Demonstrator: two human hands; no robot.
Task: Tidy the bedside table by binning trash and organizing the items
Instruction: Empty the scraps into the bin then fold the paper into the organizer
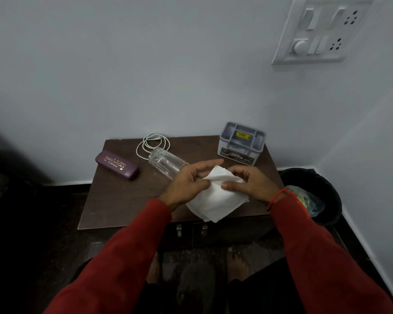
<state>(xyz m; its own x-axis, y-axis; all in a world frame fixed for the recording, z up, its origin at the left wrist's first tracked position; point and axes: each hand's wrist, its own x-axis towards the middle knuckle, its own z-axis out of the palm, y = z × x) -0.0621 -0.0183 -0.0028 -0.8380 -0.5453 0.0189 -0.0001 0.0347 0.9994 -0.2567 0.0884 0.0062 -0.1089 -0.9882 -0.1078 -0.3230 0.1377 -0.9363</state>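
Both hands pinch a white tissue [216, 196] over the table's [123, 196] front edge.

Left hand [186, 184] hides the lying glass's [165, 163] mouth; right hand [251, 183] covers the tissue's corner. The bin [327, 191] is partly hidden by the right sleeve, its contents unclear.

tissue [216, 200] white | case [116, 164] purple w/ gold txt | table [123, 196] brown | bin [327, 184] blk | sleeves [127, 257] red

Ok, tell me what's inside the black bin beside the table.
The black bin holds a crumpled clear plastic bag with something greenish in it. The right sleeve covers its near side, and anything below the bag is hidden.
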